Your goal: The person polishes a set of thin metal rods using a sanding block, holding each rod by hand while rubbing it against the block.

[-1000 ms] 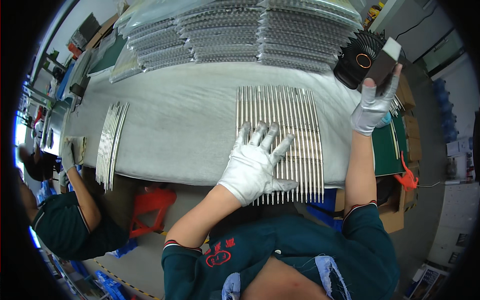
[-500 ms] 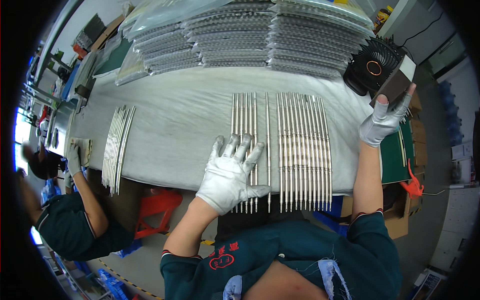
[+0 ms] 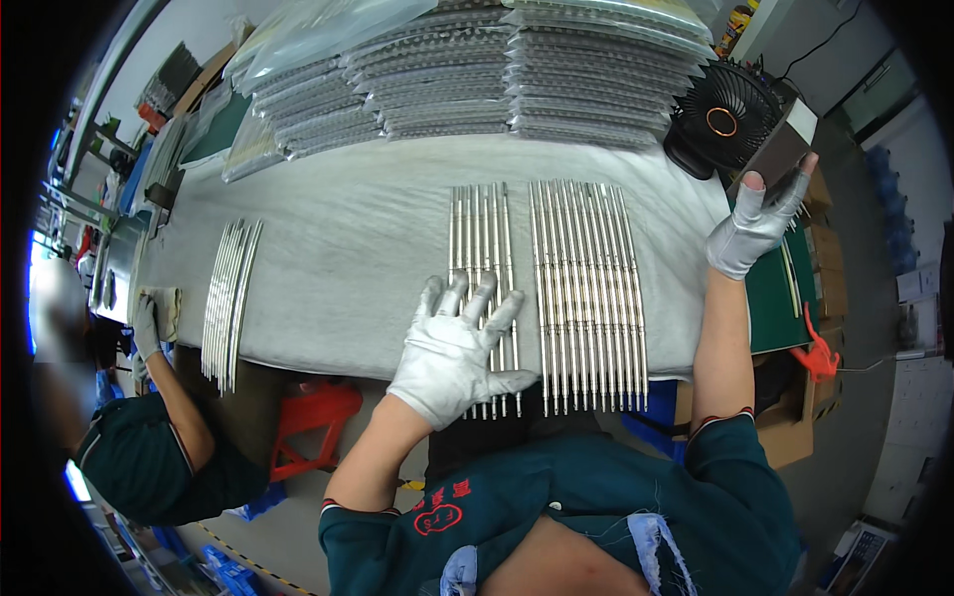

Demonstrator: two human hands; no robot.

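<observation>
My left hand (image 3: 449, 353), in a white glove, lies spread over the lower part of a row of slim silver metal rods (image 3: 484, 233), thumb pointing right. Beneath the palm, part of those rods is hidden. Just right of it, a wider row of similar rods (image 3: 588, 288) lies side by side, their lower ends overhanging the table's near edge. My right hand (image 3: 747, 226), gloved with the thumb tip bare, is raised at the right table edge. Its fingers are apart in front of a dark box (image 3: 777, 157); whether they touch it is unclear.
Stacked clear plastic trays (image 3: 586, 74) line the back of the cloth-covered table (image 3: 338, 268). A black fan (image 3: 722, 119) stands back right. Another bundle of rods (image 3: 231, 303) lies left, near a co-worker's gloved hand (image 3: 146, 328). A red stool (image 3: 316, 422) stands below the edge.
The single rod that lay between the two rows now sits against the left row. My left hand stays over that row; the right hand keeps its pose. The whole view has shifted slightly.
</observation>
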